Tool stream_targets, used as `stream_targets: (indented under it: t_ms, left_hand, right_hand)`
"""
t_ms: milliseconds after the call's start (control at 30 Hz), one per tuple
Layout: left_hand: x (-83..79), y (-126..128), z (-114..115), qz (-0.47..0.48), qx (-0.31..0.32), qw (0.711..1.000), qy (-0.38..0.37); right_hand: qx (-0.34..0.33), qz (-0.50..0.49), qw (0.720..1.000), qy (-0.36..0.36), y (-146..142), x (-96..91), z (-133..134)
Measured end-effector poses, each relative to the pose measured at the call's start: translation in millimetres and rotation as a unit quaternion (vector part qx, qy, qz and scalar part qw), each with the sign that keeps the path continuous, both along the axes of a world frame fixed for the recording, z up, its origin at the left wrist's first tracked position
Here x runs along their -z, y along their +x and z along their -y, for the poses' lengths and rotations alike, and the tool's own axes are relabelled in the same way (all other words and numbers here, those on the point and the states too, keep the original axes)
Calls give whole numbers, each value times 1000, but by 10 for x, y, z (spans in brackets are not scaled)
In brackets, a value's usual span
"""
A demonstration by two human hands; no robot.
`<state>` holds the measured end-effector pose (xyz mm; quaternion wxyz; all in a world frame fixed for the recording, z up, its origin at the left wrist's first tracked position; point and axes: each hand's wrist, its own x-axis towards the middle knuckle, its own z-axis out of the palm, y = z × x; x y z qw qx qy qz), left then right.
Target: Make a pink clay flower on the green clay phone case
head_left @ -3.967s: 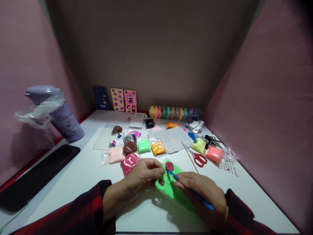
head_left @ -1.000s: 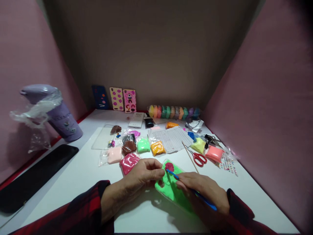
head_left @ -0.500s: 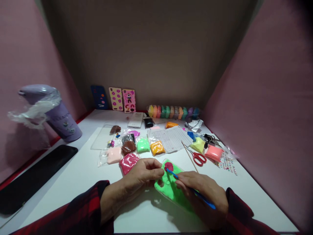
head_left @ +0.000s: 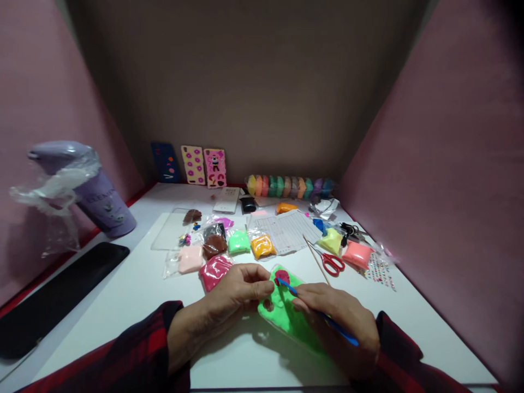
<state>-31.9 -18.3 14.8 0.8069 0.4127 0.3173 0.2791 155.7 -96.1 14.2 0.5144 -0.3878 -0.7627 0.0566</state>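
Note:
My left hand (head_left: pixel 239 292) pinches the upper left edge of a phone case (head_left: pixel 286 314) covered in bright green clay. A dark pink clay piece (head_left: pixel 282 275) sits near the top of the case, beside my left fingertips. Below it, an opening in the green clay shows at the case's left edge. My right hand (head_left: pixel 339 316) grips a blue modelling tool (head_left: pixel 346 332) like a pen, its tip touching the pink clay. The lower part of the case is hidden under my right hand. Behind my left hand lies a packet of dark pink clay (head_left: pixel 216 273).
Several clay packets, such as an orange one (head_left: pixel 263 246), lie across the middle. Red-handled scissors (head_left: pixel 332 265) and a wooden stick (head_left: pixel 316 256) are beyond my right hand. A lined paper (head_left: pixel 286 232) lies behind. Decorated phone cases (head_left: pixel 193 165) lean at the back; a purple tumbler (head_left: pixel 106 202) stands left.
The blue tool's tip has shifted very slightly up and left on the pink clay, with my right hand. My left hand keeps its hold on the case.

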Motion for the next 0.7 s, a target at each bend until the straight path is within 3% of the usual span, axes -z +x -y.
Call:
stream_targets:
  t_ms: [167,400,533,700]
  left_hand:
    - [7,6,-4,2,-1,1000,-7]
    - [3,0,4,-2,3,1000,1]
    - [26,-7,9,14,6,1000,-6]
    - [62,-17,-5,37,13,999,-6]
  right_hand:
    - [-10,14,999,37,29,9,-18]
    - [-10,40,999,9,20,-40,-10]
    - [9,37,998,52,28,-23,-15]
    - [39,33,998,29,42,-29,-5]
